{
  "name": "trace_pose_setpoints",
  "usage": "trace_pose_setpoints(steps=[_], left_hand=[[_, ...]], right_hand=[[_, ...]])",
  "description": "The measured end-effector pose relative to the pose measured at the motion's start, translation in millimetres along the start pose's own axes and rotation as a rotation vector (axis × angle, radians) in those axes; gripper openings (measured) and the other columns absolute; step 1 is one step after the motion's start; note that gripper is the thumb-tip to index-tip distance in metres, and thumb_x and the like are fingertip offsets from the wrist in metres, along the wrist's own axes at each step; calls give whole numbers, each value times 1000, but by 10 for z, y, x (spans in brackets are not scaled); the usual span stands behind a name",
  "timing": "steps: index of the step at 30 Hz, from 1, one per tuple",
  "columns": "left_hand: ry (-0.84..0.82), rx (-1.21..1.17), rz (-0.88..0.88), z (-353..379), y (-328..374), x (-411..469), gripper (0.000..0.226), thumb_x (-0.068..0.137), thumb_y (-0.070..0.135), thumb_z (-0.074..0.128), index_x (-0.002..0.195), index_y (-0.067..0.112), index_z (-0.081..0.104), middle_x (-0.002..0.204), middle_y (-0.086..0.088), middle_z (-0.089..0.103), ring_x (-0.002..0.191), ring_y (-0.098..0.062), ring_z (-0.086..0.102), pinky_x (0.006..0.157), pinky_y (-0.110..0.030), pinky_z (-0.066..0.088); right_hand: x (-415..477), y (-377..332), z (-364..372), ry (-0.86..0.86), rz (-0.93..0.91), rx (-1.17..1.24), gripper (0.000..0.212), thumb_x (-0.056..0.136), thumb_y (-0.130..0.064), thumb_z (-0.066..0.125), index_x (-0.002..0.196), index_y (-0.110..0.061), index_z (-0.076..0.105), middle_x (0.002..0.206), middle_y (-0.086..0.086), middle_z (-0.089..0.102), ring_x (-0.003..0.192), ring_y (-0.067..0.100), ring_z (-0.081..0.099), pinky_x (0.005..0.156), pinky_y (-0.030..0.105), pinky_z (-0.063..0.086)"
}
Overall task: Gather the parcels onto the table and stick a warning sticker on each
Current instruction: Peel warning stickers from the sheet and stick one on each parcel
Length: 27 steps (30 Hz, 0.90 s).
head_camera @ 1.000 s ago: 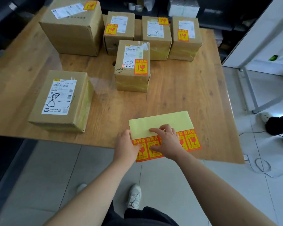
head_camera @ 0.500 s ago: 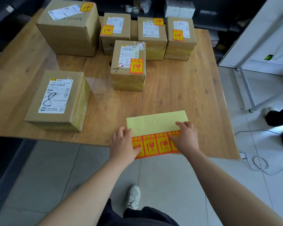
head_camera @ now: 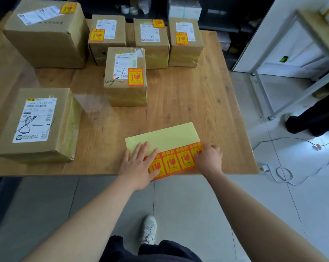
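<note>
**Desk:** At lower centre of the frame, by the near edge of the table (head_camera: 197, 103): left hand (head_camera: 139, 165) spread flat on the sticker sheet (head_camera: 163, 137), fingers (head_camera: 141, 148) straight, pinning it down, gripping nothing. And the right hand (head_camera: 209, 159)?

**Floor:** Set at the right end of the red-and-yellow row of stickers (head_camera: 178, 159), curled over the last one. No telling of any corner lifted or pinched yet; tips hidden under the knuckles.

**Desk:** Parcels?

**Floor:** Six on the tabletop. Five in the upper half of the frame already marked: big box (head_camera: 46, 33) upper left, back row of three (head_camera: 151, 42), centre parcel (head_camera: 125, 76). At left of frame, well apart from the sheet, an unmarked parcel (head_camera: 37, 123) showing only a white shipping label (head_camera: 35, 120). Likely the last to do.

**Desk:** Best way through the peel?

**Floor:** Probably by keeping that flat palm firm on the yellow backing, to stop any sliding off the table edge. Pick at one corner with a nail, then pull low and slow, away from the neighbouring sticker, to avoid tearing or curling. Hold by the edge only, glue side clear of skin. Then lay down beside the shipping label, not over the barcode, smoothing from one side across.
</note>
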State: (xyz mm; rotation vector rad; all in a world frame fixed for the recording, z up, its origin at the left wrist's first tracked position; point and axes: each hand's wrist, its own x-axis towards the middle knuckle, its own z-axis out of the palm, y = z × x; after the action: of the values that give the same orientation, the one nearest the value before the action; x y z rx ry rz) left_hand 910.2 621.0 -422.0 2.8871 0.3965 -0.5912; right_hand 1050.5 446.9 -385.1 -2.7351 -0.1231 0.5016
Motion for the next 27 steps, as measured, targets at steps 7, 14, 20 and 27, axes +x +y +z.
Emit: trace_pose_setpoints(steps=[7, 14, 20, 27], left_hand=[[58, 9, 89, 56, -408, -48, 71, 89, 68, 17, 147, 40, -14, 153, 4, -31, 140, -17, -28, 116, -50, -8], [42, -18, 6, 56, -416, -53, 109, 65, 90, 32, 148, 31, -5, 156, -1, -23, 142, -24, -25, 113, -57, -10], [42, -97, -73, 29, -241, -44, 106, 64, 91, 35, 148, 35, 3, 157, -5, -15, 143, -30, -19, 111, -59, -7], [378, -701, -49, -602, 126, 123, 60, 79, 40, 69, 128, 38, 34, 149, 0, 31, 136, -26, 26, 112, -53, 19]], right_hand=[[55, -85, -53, -179, -4, 208, 14, 86, -11, 58, 96, -6, 65, 86, 7, 69, 75, 22, 66, 58, 28, 50], [32, -146, 14, -271, 25, 270, 5, 84, -20, 67, 86, -15, 67, 91, 9, 68, 66, 16, 67, 52, 26, 52], [11, -150, -130, -341, 104, 665, 23, 83, -5, 71, 92, -12, 51, 89, 11, 71, 74, 24, 72, 62, 38, 61], [-166, -224, -164, -433, -142, 725, 22, 84, -8, 70, 98, -18, 56, 84, 5, 75, 74, 17, 73, 60, 29, 59]])
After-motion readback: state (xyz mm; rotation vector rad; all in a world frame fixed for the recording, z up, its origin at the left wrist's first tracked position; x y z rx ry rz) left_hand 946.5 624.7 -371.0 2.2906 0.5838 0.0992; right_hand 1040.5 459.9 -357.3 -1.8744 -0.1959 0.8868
